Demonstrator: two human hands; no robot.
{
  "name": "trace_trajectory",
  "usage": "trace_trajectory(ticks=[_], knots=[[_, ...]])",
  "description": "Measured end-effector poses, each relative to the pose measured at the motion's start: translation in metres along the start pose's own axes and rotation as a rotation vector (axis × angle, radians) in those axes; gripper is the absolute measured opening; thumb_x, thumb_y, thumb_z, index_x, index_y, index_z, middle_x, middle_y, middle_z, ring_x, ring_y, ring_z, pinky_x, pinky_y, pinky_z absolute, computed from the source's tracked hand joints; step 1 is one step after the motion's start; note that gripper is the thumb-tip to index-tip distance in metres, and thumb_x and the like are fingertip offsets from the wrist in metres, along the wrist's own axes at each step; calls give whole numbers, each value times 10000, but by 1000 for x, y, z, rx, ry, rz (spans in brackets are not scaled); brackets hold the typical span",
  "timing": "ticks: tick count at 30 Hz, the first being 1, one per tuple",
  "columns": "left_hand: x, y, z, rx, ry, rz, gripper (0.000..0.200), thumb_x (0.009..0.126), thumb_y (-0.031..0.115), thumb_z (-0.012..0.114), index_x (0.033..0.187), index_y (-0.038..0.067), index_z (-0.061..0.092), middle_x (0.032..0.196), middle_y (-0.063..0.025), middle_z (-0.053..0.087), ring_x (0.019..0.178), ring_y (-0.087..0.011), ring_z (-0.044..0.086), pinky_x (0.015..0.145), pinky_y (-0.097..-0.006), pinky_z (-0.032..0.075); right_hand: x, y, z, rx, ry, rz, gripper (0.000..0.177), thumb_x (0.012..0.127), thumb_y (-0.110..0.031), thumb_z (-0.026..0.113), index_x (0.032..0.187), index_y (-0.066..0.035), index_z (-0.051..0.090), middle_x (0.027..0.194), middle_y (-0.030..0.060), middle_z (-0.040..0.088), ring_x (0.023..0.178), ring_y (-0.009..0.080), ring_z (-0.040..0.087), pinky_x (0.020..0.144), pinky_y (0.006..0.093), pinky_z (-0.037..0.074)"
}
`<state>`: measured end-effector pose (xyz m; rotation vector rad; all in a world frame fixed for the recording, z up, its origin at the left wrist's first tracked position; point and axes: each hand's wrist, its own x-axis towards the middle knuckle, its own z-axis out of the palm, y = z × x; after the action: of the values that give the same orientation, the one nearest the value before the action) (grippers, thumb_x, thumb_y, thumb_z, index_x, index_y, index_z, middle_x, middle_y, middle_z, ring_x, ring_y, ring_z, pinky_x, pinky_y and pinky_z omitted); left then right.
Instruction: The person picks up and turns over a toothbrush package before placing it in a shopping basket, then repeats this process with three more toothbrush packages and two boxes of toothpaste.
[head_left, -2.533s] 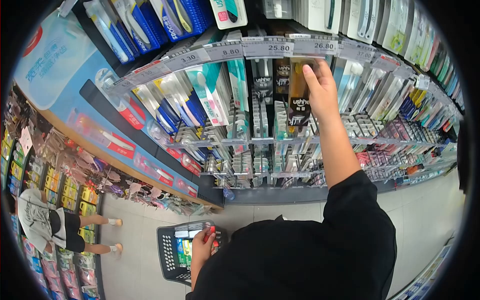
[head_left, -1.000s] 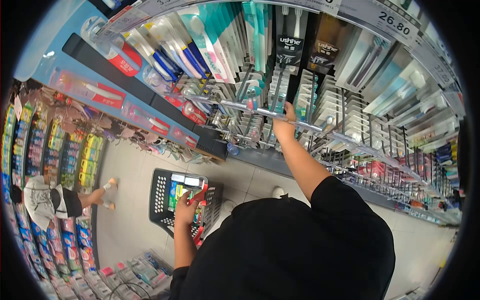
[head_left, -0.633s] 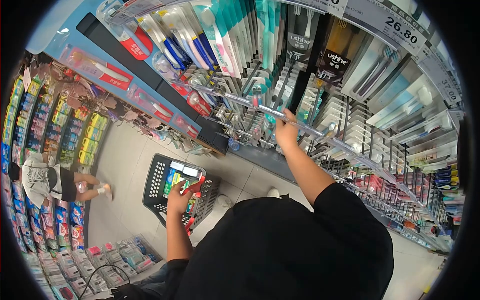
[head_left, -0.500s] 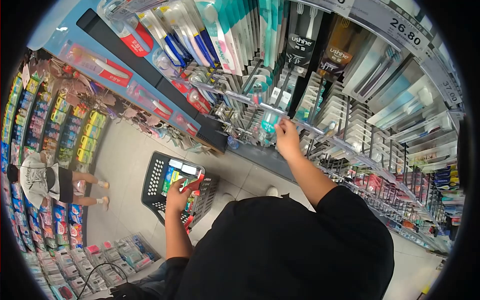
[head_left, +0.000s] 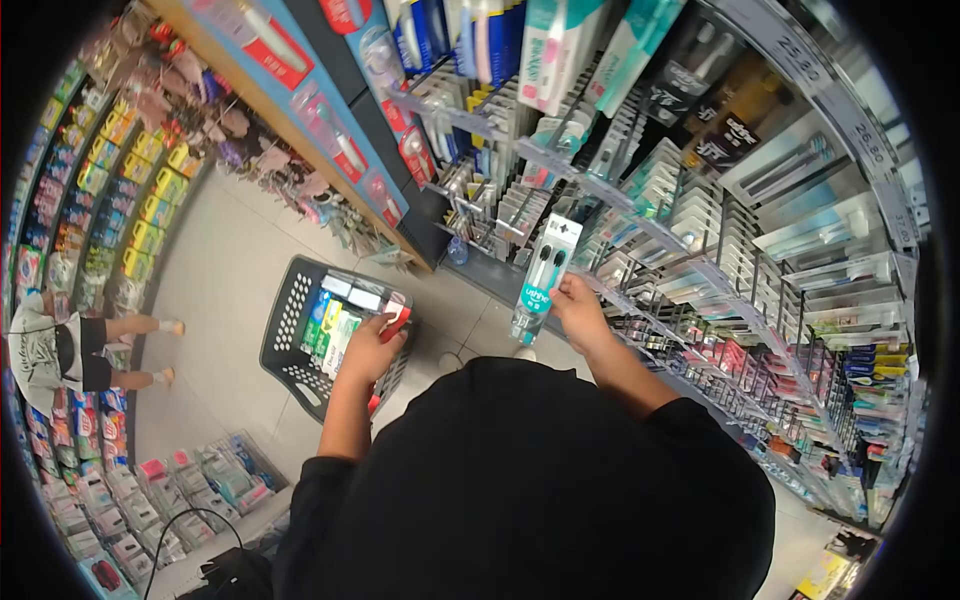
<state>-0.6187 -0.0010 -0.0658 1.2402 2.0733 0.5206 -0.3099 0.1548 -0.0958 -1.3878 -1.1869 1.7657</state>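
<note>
My right hand pinches the edge of a toothbrush pack, closed on it. The pack is long and clear with a teal label, and two dark brush heads show inside. It hangs upright in front of the toothbrush rack, off the hooks. Lower left, my left hand is closed round the red handle of a dark shopping basket. Several boxes, white, green and yellow, lie inside the basket. My fingers and wrist cover part of its right side.
Hooks with several packaged brushes fill the rack ahead and to the right, under price labels. A blue display panel stands at upper left. A person is by the curved shelves at far left. Packaged goods sit at lower left.
My right hand has drawn the toothbrush pack off the rack towards me, so it now shows in full. My left hand stays on the basket handle. The view has turned and shifted slightly.
</note>
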Motion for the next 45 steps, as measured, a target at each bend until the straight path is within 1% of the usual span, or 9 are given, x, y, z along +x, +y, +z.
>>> trace_trajectory(ticks=[3, 6, 12, 15, 18, 21, 31, 38, 45], knots=[[-8, 21, -6, 287, 210, 257, 470, 746, 246, 687, 1144, 24, 571, 1101, -197, 589, 1031, -368, 551, 917, -421, 424, -14, 1, 30, 30, -56, 23, 278, 902, -41, 529, 1175, -9, 489, 1046, 83, 594, 946, 160, 571, 795, 310, 484], [-12, 31, -1, 122, 237, 473, 440, 770, 217, 683, 1140, 11, 559, 1075, -188, 591, 971, -360, 569, 841, -425, 460, -27, -20, 62, 108, -136, -62, 273, 914, -31, 508, 1182, 8, 473, 1093, 88, 586, 972, 163, 571, 824, 321, 482], [-26, 44, -6, -486, -86, 416, 398, 826, 233, 676, 1138, 12, 564, 958, -132, 619, 831, -188, 598, 711, -290, 485, -54, -80, 103, 197, -313, -234, 267, 924, -56, 510, 1182, 6, 484, 1094, 72, 592, 974, 144, 568, 837, 296, 467], [-30, 37, -23, -560, -416, 352, 294, 851, 131, 647, 1102, 0, 571, 918, -46, 632, 816, -95, 579, 747, -260, 455, -61, -85, 116, 203, -314, -328, 294, 931, -88, 514, 1206, 12, 486, 1081, 60, 602, 953, 115, 563, 805, 266, 462], [-34, 30, -28, -692, -471, 408, 246, 850, 107, 649, 1064, 4, 584, 876, -4, 625, 790, -65, 569, 739, -237, 446, -70, -93, 129, 233, -308, -333, 332, 932, -90, 514, 1241, 24, 467, 1095, 62, 602, 955, 109, 561, 814, 262, 452], [-40, 33, -35, -774, -377, 484, 221, 830, 131, 684, 1010, 22, 619, 763, 7, 606, 699, -60, 538, 667, -224, 439, -74, -97, 138, 250, -344, -297, 344, 934, -92, 511, 1252, 28, 459, 1139, 74, 589, 1012, 122, 552, 871, 261, 428], [-45, 18, -47, -802, -267, 530, 256, 805, 121, 708, 1030, 29, 629, 790, 0, 638, 708, -58, 560, 650, -211, 434, -88, -83, 165, 252, -604, -192, 459, 890, -79, 475, 1326, 35, 389, 1262, 110, 514, 1178, 176, 474, 1002, 327, 347], [-53, 15, -58, -835, -266, 527, 264, 802, 129, 714, 1032, 29, 629, 815, 6, 641, 736, -57, 557, 672, -225, 428, -88, -82, 182, 347, -630, -103, 498, 933, -273, 321, 1331, 25, 352, 1324, 242, 453, 1197, 334, 486, 1006, 469, 384], [-65, 3, -54, -844, -213, 540, 318, 826, 141, 691, 1112, 27, 613, 808, 4, 629, 741, -57, 540, 676, -228, 421, -86, -81, 202, 500, -801, 17, 568, 944, -370, 242, 1354, 13, 331, 1350, 258, 414, 1194, 369, 476, 995, 505, 384]])
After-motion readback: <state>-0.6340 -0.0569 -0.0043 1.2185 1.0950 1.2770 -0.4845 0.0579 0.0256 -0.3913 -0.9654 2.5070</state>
